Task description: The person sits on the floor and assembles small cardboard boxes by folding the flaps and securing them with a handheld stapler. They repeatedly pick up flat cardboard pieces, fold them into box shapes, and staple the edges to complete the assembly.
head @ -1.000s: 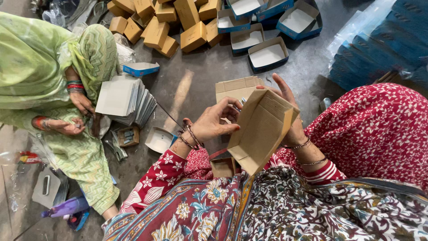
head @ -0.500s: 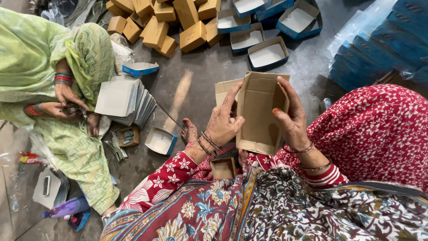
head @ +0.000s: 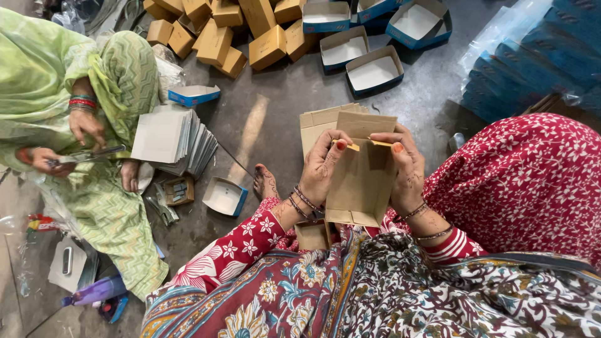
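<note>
- Since half a second ago the brown cardboard box (head: 361, 181) has stayed upright in front of me, while both my thumbs have come up to its top edge and the person in green has lowered their arms to their lap
- My left hand (head: 320, 168) has its grip closed on the box's left side, thumb tip pressed on the small flap at the top edge
- My right hand (head: 405, 170) has its grip closed on the box's right side, thumb meeting the same top edge just beside the left thumb
- Just beyond the box, on the floor (head: 269, 112), lies a stack of flat cardboard blanks (head: 316, 122), partly hidden by the box's top flap
- Below the box, against my lap, sits a small open brown carton (head: 312, 236)
- Left of the box, near my bare foot (head: 265, 183), lies a shallow blue tray (head: 224, 196) with a white inside
- Farther left of the box, a pile of grey-white flat sheets (head: 172, 139) rests on the floor, with a small blue box (head: 193, 95) just past it
- Well left of the box, the person in green (head: 69, 125) sits holding scissors (head: 91, 154) in both hands
- Far beyond the box, closed brown boxes (head: 216, 31) are heaped, with open blue trays (head: 369, 50) beside them
- Right of the box, a wrapped stack of blue packs (head: 538, 62) stands beyond my knee
</note>
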